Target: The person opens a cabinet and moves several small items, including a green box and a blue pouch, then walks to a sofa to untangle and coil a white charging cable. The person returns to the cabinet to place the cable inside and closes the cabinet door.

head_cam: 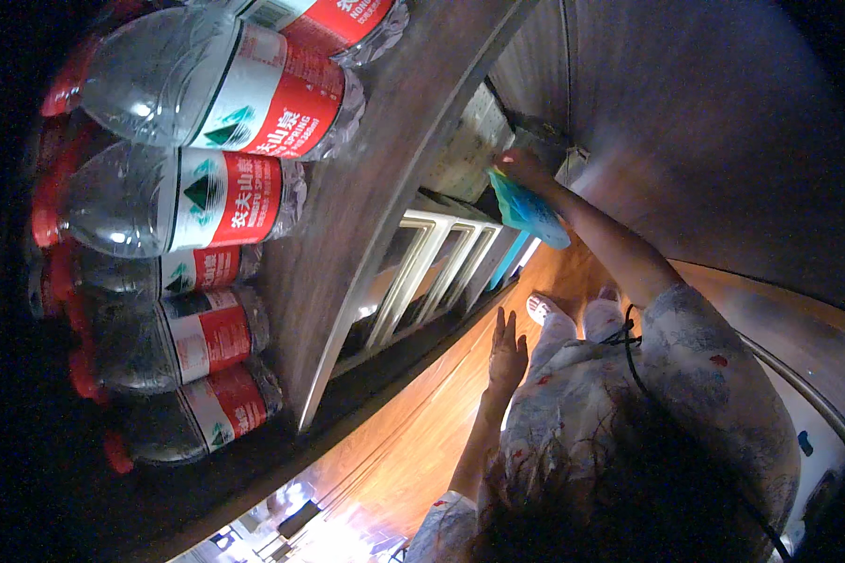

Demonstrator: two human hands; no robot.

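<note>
My right hand (524, 169) reaches forward beside the dark wooden cabinet and grips a thin blue-green item (531, 211), a cloth or a soft bag; I cannot tell which. It hangs below my fingers, in front of a pale speckled surface (468, 151) under the cabinet top. My left hand (508, 359) is held above the wooden floor with its fingers apart and nothing in it. Several clear plastic water bottles (232, 204) with red caps and red-and-white labels stand on the cabinet top, left of both hands.
The dark wooden cabinet top (366, 176) has a curved front edge. Beneath it are white-framed drawers or bins (408, 274) and a blue item (507, 260). A dark panel (711, 127) rises at the right. My feet (546, 310) are on the wooden floor (422, 422); bright clutter (289, 521) lies at the bottom.
</note>
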